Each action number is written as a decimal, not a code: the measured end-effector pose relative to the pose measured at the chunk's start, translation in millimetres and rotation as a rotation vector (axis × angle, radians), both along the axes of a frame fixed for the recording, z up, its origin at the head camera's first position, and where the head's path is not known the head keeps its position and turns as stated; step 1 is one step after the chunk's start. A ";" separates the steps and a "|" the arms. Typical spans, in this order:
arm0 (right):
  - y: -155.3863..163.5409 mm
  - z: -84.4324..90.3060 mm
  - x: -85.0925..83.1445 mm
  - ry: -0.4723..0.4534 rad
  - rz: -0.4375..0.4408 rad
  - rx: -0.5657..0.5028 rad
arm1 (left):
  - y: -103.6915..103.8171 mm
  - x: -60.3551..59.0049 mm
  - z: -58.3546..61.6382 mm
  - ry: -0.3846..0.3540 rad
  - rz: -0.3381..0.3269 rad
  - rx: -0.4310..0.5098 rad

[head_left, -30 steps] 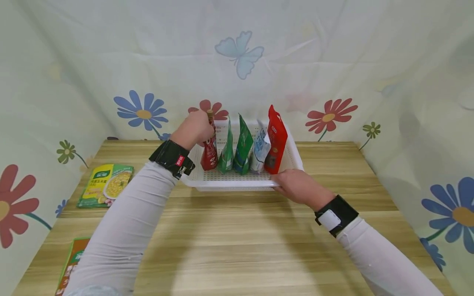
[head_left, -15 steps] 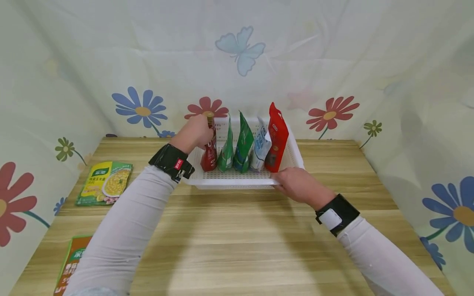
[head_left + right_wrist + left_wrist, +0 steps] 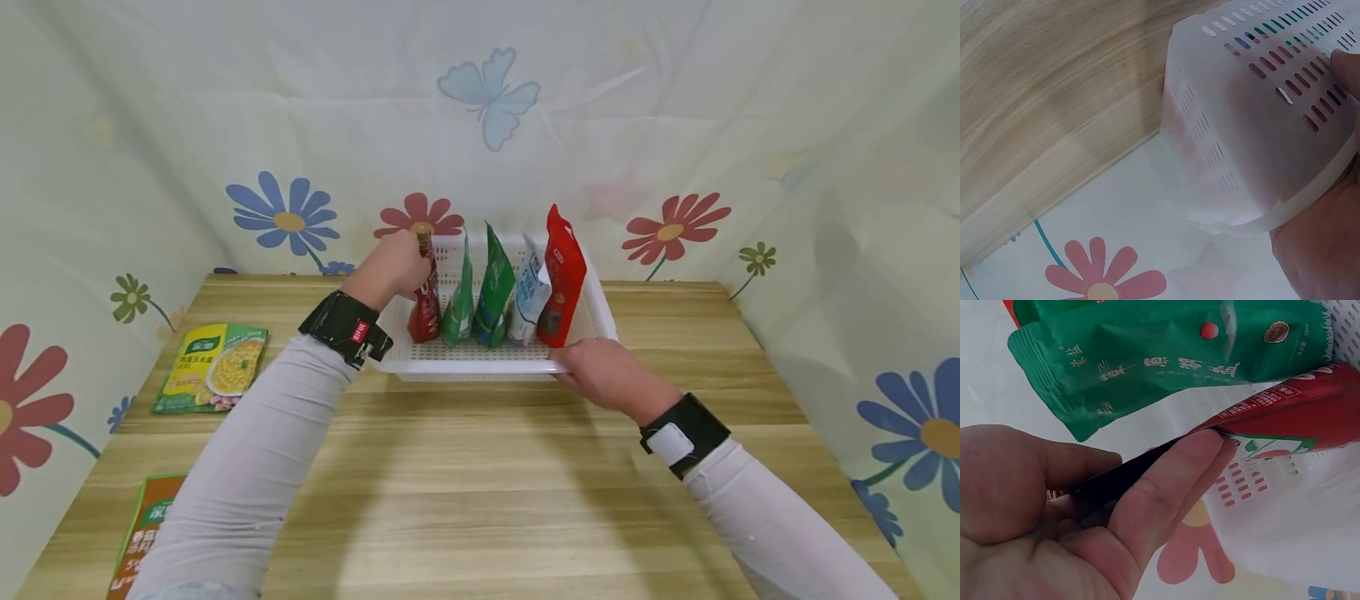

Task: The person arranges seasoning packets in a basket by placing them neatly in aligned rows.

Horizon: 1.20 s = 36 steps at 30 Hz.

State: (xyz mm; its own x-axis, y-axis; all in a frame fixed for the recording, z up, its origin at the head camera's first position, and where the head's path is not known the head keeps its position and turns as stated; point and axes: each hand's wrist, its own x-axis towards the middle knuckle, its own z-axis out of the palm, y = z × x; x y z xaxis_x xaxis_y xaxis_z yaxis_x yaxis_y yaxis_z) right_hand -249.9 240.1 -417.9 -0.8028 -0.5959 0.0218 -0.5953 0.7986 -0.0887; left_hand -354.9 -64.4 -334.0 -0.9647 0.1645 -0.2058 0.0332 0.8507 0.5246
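Note:
A white perforated plastic basket (image 3: 472, 367) sits on the table near the back wall, with a row of upright pouches in it. My left hand (image 3: 396, 268) pinches the top of the leftmost one, a red pouch (image 3: 426, 323) with a gold tip, between thumb and fingers. In the left wrist view the red pouch (image 3: 1329, 409) shows white print and a green-edged panel. To its right stand two green pouches (image 3: 459, 312), a white-and-blue pouch (image 3: 529, 302) and a taller red packet (image 3: 564, 283). My right hand (image 3: 606, 373) grips the basket's front right corner, its thumb over the rim.
At the table's left lie a yellow-green soup packet (image 3: 212, 368) and, nearer me, a brown packet (image 3: 142, 533) partly hidden by my left sleeve. Flower-printed cloth walls (image 3: 615, 100) enclose the back and both sides of the wooden table (image 3: 480, 500).
The head view has tilted very slightly. Both hands keep their holds on the red pouch and the basket.

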 end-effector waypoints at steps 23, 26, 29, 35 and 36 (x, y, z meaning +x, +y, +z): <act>1.3 -1.9 1.8 -0.012 -0.037 -0.031 | -23.0 24.2 12.3 0.089 -0.036 -0.044; 2.5 -2.5 3.7 0.004 -0.046 -0.031 | -30.3 33.2 12.3 0.140 -0.062 -0.070; 2.9 -3.9 4.3 0.017 -0.055 -0.037 | -38.7 43.0 10.4 0.216 -0.074 -0.043; 0.8 -7.9 3.7 0.058 -0.050 -0.043 | -62.8 60.7 0.9 0.353 -0.034 0.000; 0.5 -8.3 3.6 0.066 -0.045 -0.042 | -67.8 63.0 -0.9 0.367 -0.022 -0.003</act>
